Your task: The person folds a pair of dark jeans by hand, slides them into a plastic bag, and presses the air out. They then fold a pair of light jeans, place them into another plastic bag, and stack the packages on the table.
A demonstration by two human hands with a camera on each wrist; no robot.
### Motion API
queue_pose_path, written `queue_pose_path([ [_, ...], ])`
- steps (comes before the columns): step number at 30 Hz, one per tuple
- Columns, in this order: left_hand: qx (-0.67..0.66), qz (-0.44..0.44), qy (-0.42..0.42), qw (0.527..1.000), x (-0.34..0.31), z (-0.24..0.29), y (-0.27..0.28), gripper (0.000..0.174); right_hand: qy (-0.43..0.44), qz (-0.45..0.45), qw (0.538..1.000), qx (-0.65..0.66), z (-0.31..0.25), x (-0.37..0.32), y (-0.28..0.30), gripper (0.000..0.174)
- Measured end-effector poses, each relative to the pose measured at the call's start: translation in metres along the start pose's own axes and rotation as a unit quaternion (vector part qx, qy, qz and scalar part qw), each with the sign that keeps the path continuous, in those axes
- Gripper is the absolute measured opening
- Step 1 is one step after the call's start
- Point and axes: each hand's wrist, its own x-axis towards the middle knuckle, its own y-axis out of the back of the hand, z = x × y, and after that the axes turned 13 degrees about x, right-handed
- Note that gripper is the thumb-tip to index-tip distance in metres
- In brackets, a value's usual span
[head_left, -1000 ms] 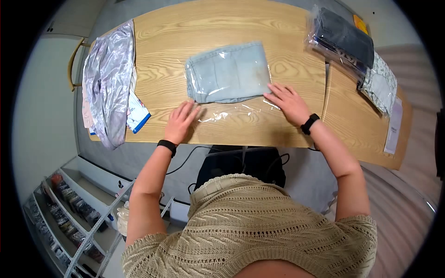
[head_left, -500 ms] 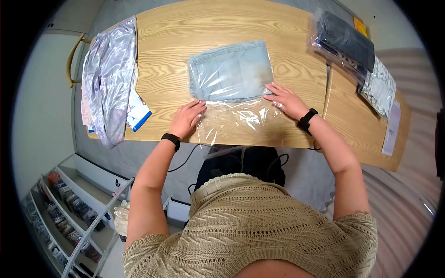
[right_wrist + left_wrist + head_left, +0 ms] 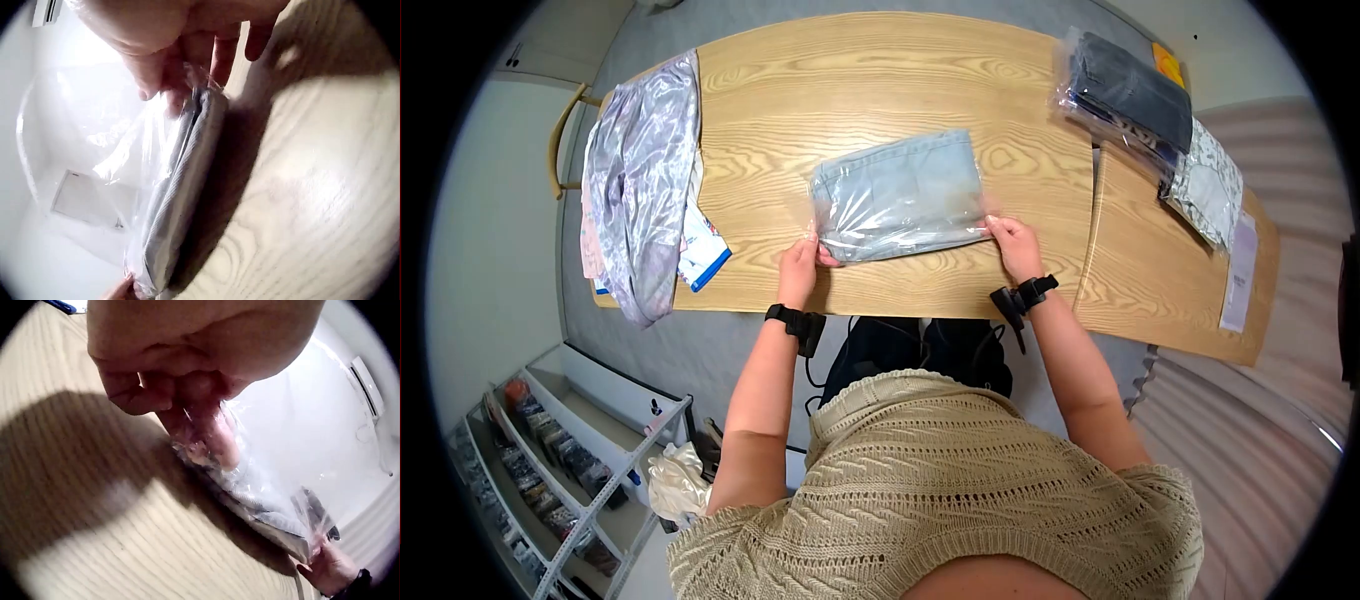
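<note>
Folded light-blue jeans (image 3: 900,195) lie in a clear plastic bag (image 3: 234,478) at the middle of the table. My left hand (image 3: 800,268) pinches the bag at the near left corner of the bundle. At the near right corner my right hand (image 3: 1014,245) pinches the plastic between thumb and fingers. The right wrist view shows the bundle's folded edge (image 3: 187,169) just below the right hand (image 3: 200,44), with loose clear film beside it. In the left wrist view, the left hand's (image 3: 194,375) fingertips are partly behind the plastic.
Shiny lilac clothing (image 3: 640,180) lies over a white and blue package (image 3: 702,250) at the table's left. Bagged dark clothing (image 3: 1130,90), a patterned packet (image 3: 1206,190) and a pale strip (image 3: 1240,275) are at the right. A wooden chair (image 3: 560,140) stands beyond the left edge.
Both hands have gone from lying flat at the bag's near corners to pinching it. The bundle sits nearer the body, and the loose plastic flap no longer spreads over the near table edge.
</note>
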Motion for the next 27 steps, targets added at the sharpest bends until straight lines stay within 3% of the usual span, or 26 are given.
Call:
queue_pose_path([
  [1,0.002,-0.001,0.001,1.0,0.001,-0.002,-0.001,0.039,-0.001,0.001,1.0,0.001,0.002,-0.002,-0.001,0.026],
  [3,0.033,0.0,0.005,0.999,0.002,-0.003,-0.003,0.038,0.098,0.053,0.982,-0.15,0.007,-0.005,-0.001,0.027],
  [6,0.027,-0.006,0.012,1.0,0.003,-0.003,-0.005,0.039,0.156,0.073,0.964,-0.203,0.015,-0.011,-0.001,0.03],
  [12,0.139,0.033,0.01,0.99,0.0,0.005,-0.009,0.039,0.135,0.123,0.924,-0.336,0.023,-0.007,-0.004,0.042],
  [16,0.114,0.029,0.015,0.993,-0.003,0.004,-0.01,0.037,0.043,0.116,0.955,-0.27,0.008,0.001,-0.006,0.043],
  [18,0.064,0.026,0.022,0.997,-0.002,-0.001,-0.011,0.037,-0.099,0.13,0.969,-0.183,-0.008,0.001,-0.006,0.044],
  [21,0.075,0.012,-0.001,0.997,0.0,-0.007,-0.007,0.038,-0.115,0.14,0.964,-0.193,-0.005,0.006,0.005,0.039],
  [22,0.074,0.012,-0.001,0.997,0.0,-0.007,-0.007,0.038,-0.115,0.14,0.964,-0.195,-0.001,0.006,0.007,0.039],
  [24,0.048,0.006,0.001,0.999,-0.001,-0.008,-0.007,0.038,0.025,0.11,0.993,-0.029,0.005,-0.001,0.01,0.031],
  [26,0.041,0.005,0.006,0.999,0.0,-0.01,-0.008,0.037,0.017,0.107,0.994,-0.034,0.005,-0.009,0.011,0.026],
  [27,0.037,0.006,0.009,0.999,0.0,-0.01,-0.008,0.037,0.056,0.08,0.992,-0.085,0.007,-0.01,0.012,0.025],
])
